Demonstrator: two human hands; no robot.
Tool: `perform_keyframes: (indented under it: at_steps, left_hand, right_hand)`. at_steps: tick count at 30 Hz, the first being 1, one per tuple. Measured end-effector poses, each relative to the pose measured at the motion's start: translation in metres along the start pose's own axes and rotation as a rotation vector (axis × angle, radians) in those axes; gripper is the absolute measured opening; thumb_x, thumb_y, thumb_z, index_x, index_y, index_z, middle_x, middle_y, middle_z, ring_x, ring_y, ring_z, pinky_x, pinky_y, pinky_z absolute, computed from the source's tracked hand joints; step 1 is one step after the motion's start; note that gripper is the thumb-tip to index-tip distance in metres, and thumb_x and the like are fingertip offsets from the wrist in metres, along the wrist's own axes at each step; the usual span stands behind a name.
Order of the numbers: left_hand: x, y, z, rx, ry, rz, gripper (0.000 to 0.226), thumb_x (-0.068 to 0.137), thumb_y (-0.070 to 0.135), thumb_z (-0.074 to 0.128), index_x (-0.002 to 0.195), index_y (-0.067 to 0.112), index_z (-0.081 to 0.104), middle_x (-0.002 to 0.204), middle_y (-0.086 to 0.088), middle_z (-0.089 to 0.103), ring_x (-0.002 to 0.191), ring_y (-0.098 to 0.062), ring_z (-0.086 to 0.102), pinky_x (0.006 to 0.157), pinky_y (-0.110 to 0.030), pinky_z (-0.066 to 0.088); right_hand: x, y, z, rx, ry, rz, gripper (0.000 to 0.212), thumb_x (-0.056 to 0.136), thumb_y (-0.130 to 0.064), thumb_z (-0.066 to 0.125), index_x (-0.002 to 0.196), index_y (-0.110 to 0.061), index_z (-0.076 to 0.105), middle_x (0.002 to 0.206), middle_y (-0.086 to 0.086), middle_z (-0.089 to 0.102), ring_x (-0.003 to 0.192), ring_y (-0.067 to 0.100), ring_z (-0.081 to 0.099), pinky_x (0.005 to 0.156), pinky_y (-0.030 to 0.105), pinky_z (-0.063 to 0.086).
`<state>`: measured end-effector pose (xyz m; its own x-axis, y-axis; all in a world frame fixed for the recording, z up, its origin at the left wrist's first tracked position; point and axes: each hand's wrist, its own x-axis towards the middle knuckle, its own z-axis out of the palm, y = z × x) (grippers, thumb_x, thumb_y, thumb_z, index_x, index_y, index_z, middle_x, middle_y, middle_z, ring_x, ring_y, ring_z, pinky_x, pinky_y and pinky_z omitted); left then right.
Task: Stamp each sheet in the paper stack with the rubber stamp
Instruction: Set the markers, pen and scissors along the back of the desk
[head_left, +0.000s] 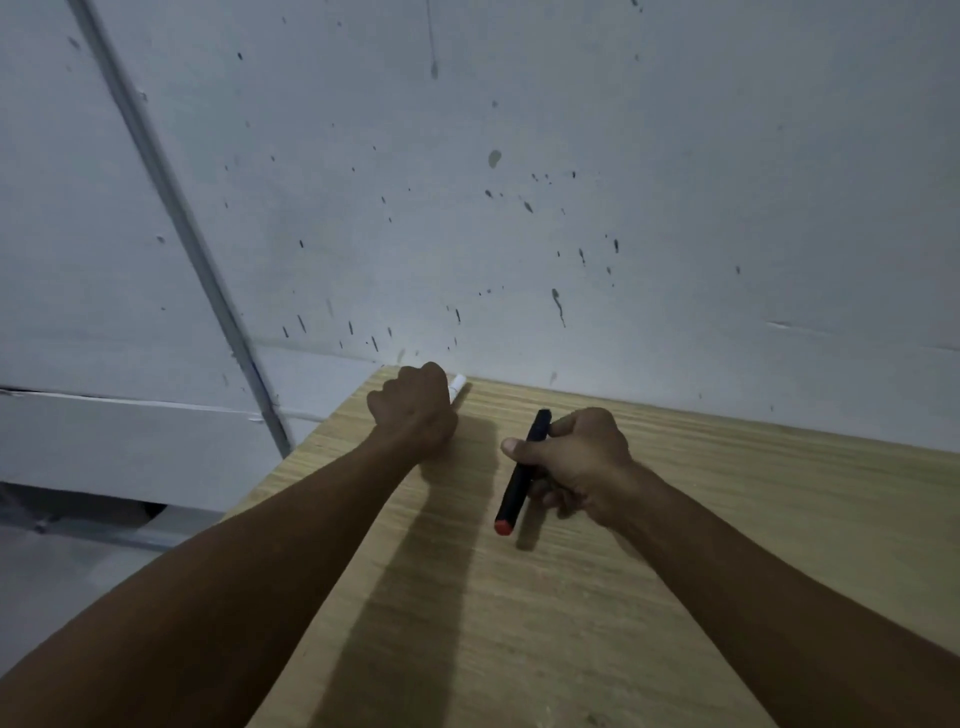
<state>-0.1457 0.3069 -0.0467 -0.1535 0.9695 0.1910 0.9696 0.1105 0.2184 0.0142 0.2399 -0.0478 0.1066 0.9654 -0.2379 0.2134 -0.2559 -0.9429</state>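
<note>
My left hand (413, 410) is closed in a fist near the far left corner of the wooden table (727, 545), and a small white cylinder (458, 384) pokes out of it on the right. My right hand (576, 462) grips a long black stick-shaped object with a red end (519, 478); the red end points toward me, just above the tabletop. No paper stack is in view. What the white cylinder is cannot be told.
A white wall (519, 182) flecked with dark spots rises directly behind the table. A grey pipe (171, 208) runs diagonally down the wall at the left. The table's left edge drops off to a grey floor (67, 571).
</note>
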Motion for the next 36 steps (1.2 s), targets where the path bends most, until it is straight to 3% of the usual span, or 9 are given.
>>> perform_keyframes:
  at_steps: [4, 11, 16, 18, 21, 27, 31, 33, 36]
  left_hand:
    - [0.004, 0.0, 0.0, -0.019, -0.04, -0.014, 0.021, 0.094, 0.032, 0.053, 0.093, 0.015, 0.042, 0.1, -0.006, 0.051, 0.097, -0.029, 0.057, 0.077, -0.037, 0.037]
    - [0.005, -0.002, -0.001, -0.048, -0.095, -0.028, 0.032, 0.086, 0.038, 0.063, 0.097, 0.015, 0.043, 0.101, -0.006, 0.05, 0.1, -0.028, 0.055, 0.077, -0.036, 0.039]
    - [0.003, 0.007, -0.01, -0.22, 0.118, 0.145, 0.025, 0.09, 0.031, 0.059, 0.085, 0.008, 0.062, 0.091, -0.01, 0.066, 0.089, -0.026, 0.062, 0.068, -0.03, 0.042]
    - [-0.001, 0.016, -0.021, -0.475, -0.071, 0.215, 0.03, 0.09, 0.023, 0.059, 0.071, 0.001, 0.063, 0.076, -0.012, 0.068, 0.068, -0.022, 0.062, 0.062, -0.027, 0.043]
    - [-0.015, 0.026, -0.038, -0.724, -0.528, 0.194, 0.022, 0.088, 0.014, 0.056, 0.088, -0.001, 0.072, 0.086, -0.018, 0.073, 0.071, -0.023, 0.067, 0.059, -0.028, 0.047]
    - [-0.023, 0.017, -0.036, -0.986, -0.642, 0.178, 0.02, 0.083, 0.001, 0.064, 0.098, -0.011, 0.069, 0.097, -0.027, 0.07, 0.086, -0.033, 0.07, 0.072, -0.035, 0.056]
    - [-0.031, 0.022, -0.03, -0.89, -0.58, 0.171, 0.017, 0.077, -0.001, 0.074, 0.093, -0.007, 0.072, 0.084, -0.021, 0.072, 0.074, -0.025, 0.071, 0.06, -0.024, 0.055]
    - [-0.03, 0.026, -0.025, -0.688, -0.394, 0.132, 0.013, 0.075, 0.005, 0.077, 0.084, -0.002, 0.072, 0.071, -0.011, 0.069, 0.057, -0.015, 0.064, 0.044, -0.018, 0.045]
    - [-0.026, 0.026, -0.015, -0.325, -0.123, 0.112, 0.019, 0.073, 0.006, 0.072, 0.068, 0.005, 0.054, 0.081, -0.008, 0.061, 0.055, -0.015, 0.051, 0.041, -0.023, 0.033]
  right_hand:
    - [-0.001, -0.002, 0.002, -0.028, 0.005, -0.066, 0.041, 0.072, -0.017, 0.086, 0.078, -0.011, 0.046, 0.064, 0.017, 0.066, 0.049, 0.026, 0.057, 0.053, 0.036, 0.048]
    - [0.01, 0.002, 0.009, -0.029, 0.036, -0.069, 0.047, 0.071, -0.024, 0.087, 0.092, -0.019, 0.045, 0.071, 0.014, 0.068, 0.036, 0.016, 0.054, 0.039, 0.025, 0.041]
    - [0.02, -0.002, 0.007, 0.173, 0.087, 0.0, 0.043, 0.067, -0.02, 0.09, 0.09, -0.006, 0.056, 0.078, 0.017, 0.072, 0.053, 0.027, 0.069, 0.042, 0.028, 0.04]
    - [0.023, -0.005, 0.005, 0.33, 0.064, 0.072, 0.04, 0.067, -0.017, 0.089, 0.093, 0.003, 0.065, 0.078, 0.016, 0.074, 0.059, 0.03, 0.071, 0.045, 0.029, 0.045]
    - [0.021, -0.009, 0.004, 0.549, -0.046, 0.176, 0.024, 0.074, -0.007, 0.081, 0.092, 0.004, 0.069, 0.089, 0.016, 0.074, 0.075, 0.03, 0.073, 0.073, 0.037, 0.059]
    - [0.012, -0.01, -0.005, 0.65, -0.085, 0.274, 0.028, 0.073, -0.003, 0.08, 0.097, 0.006, 0.068, 0.09, 0.019, 0.074, 0.075, 0.029, 0.073, 0.046, 0.028, 0.056]
    - [0.009, -0.009, -0.005, 0.496, -0.076, 0.264, 0.043, 0.071, -0.012, 0.084, 0.109, 0.001, 0.068, 0.091, 0.012, 0.074, 0.069, 0.024, 0.071, 0.044, 0.026, 0.052]
    - [0.008, -0.007, -0.007, 0.367, -0.043, 0.259, 0.038, 0.078, -0.021, 0.081, 0.107, -0.004, 0.065, 0.086, 0.009, 0.068, 0.061, 0.021, 0.065, 0.048, 0.029, 0.053]
    - [0.01, -0.002, -0.015, 0.111, 0.057, 0.138, 0.029, 0.081, -0.025, 0.079, 0.095, -0.003, 0.066, 0.083, 0.012, 0.069, 0.055, 0.022, 0.066, 0.053, 0.029, 0.053]
